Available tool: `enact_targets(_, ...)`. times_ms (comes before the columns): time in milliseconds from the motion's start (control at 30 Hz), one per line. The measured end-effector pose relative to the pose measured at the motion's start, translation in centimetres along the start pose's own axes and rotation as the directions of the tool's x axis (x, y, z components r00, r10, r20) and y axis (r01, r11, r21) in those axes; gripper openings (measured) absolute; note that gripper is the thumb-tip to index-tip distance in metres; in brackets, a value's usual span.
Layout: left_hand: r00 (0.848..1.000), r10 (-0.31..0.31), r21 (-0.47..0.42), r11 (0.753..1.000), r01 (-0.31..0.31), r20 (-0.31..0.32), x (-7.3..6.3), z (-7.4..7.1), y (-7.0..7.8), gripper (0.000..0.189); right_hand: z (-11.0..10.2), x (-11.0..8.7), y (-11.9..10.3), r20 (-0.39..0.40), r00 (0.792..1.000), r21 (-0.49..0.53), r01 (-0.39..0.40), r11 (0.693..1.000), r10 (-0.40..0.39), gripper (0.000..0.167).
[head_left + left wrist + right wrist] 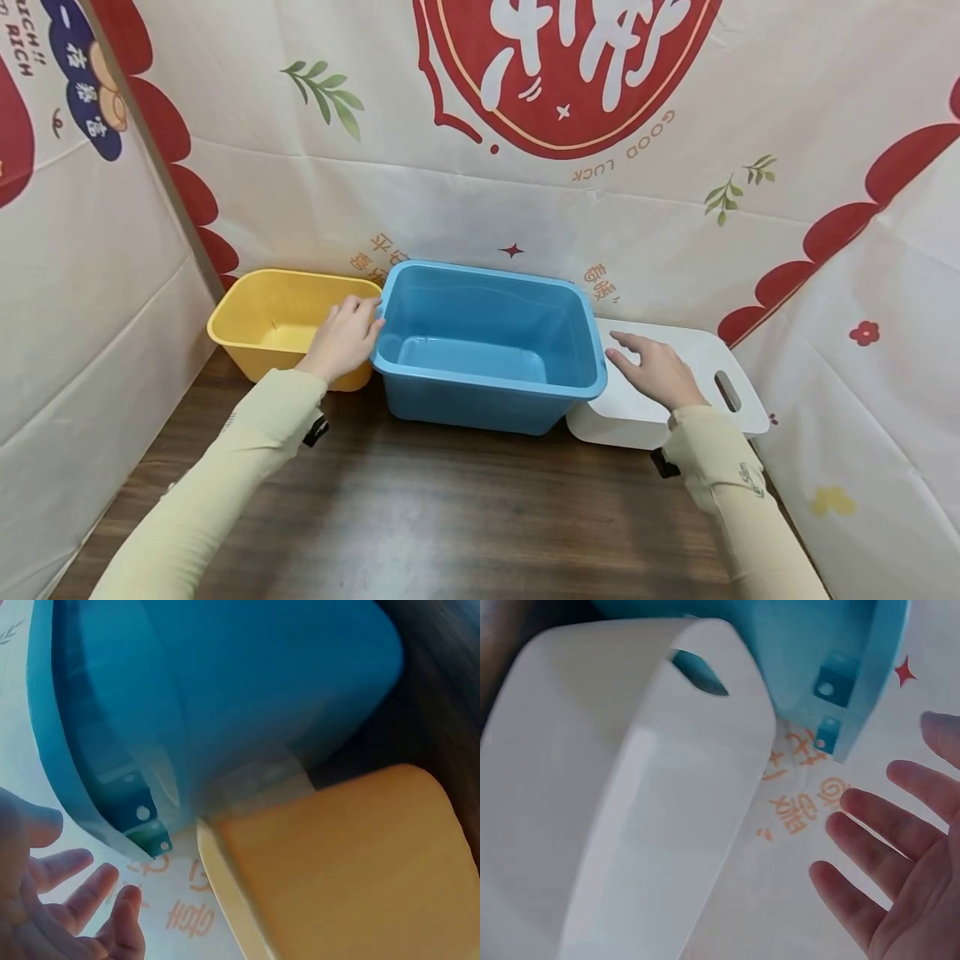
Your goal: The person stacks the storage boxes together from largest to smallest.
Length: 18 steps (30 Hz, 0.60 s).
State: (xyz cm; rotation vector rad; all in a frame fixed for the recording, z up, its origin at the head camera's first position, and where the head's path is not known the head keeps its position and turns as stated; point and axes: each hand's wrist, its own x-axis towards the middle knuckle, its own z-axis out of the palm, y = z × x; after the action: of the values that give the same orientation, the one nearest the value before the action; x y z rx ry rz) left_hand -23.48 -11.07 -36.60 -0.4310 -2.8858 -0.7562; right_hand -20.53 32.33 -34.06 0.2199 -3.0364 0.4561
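Observation:
A blue plastic bin (487,408) stands in the middle of the head view, its open top showing a bare inside. My left hand (343,337) hovers by its left rim, over the gap beside a yellow bin (288,287). In the left wrist view the fingers (94,896) are loosely bent, apart from the blue bin's rim. By the right rim is my right hand (660,373), above a white box (697,346) with a slot-shaped handle hole. Its fingers (870,862) are spread and hold nothing in the right wrist view.
A dark wood-grain table (420,517) lies under the bins. White printed cloth (465,208) hangs close behind them. More cloth (862,350) closes off the right side, and another sheet (82,300) the left.

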Motion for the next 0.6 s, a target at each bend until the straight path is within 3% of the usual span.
enact_targets(367,0.995,-0.098,-0.115,0.989,0.096,-0.011,2.5,0.9,1.0,0.042,0.3,3.6,-0.8,0.043,0.999,0.142,0.017,0.990,-0.023,0.045)
enact_targets(600,0.986,-0.167,-0.175,0.971,0.163,-0.013,4.0,1.3,0.8,0.045,1.4,5.1,-1.5,0.043,0.998,0.162,-0.055,0.985,0.049,0.047)
